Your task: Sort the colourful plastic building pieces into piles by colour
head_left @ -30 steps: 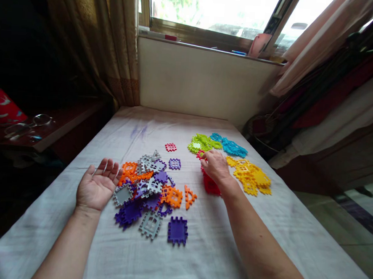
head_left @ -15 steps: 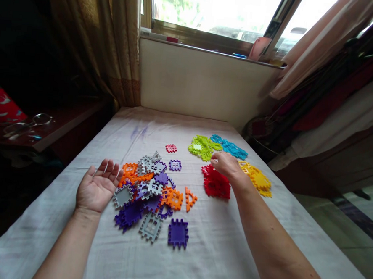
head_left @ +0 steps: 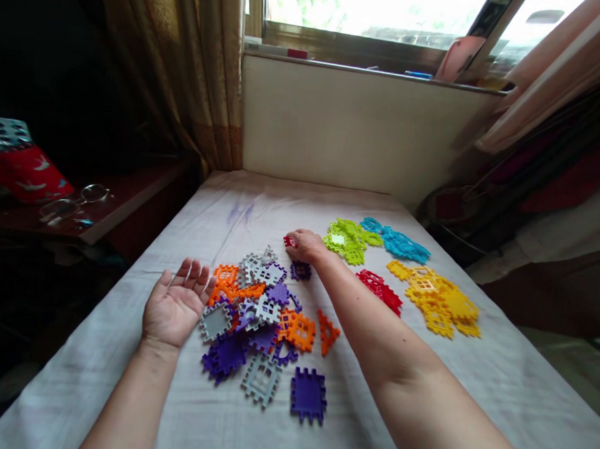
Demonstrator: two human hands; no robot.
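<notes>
My left hand lies palm up with its fingers spread, holding nothing, beside a mixed pile of interlocking plastic tiles. The orange tiles of that pile are nearest its fingertips, with grey tiles and purple tiles around them. Beyond the pile, my right hand is closed on the edge of a small red tile; its fingertips are partly hidden. Just below that hand sits a purple window-shaped tile. A flat purple tile and an orange triangular tile lie apart from the pile.
Right of the mixed pile are single-colour groups: red tiles, partly behind my right forearm, yellow tiles, lime green tiles and blue tiles. All lie on a pale sheet. Eyeglasses rest on a dark side table.
My right hand has moved left from above the red group to the lone red tile and closed on it. The left hand stays open beside the pile. The view has turned slightly left.
</notes>
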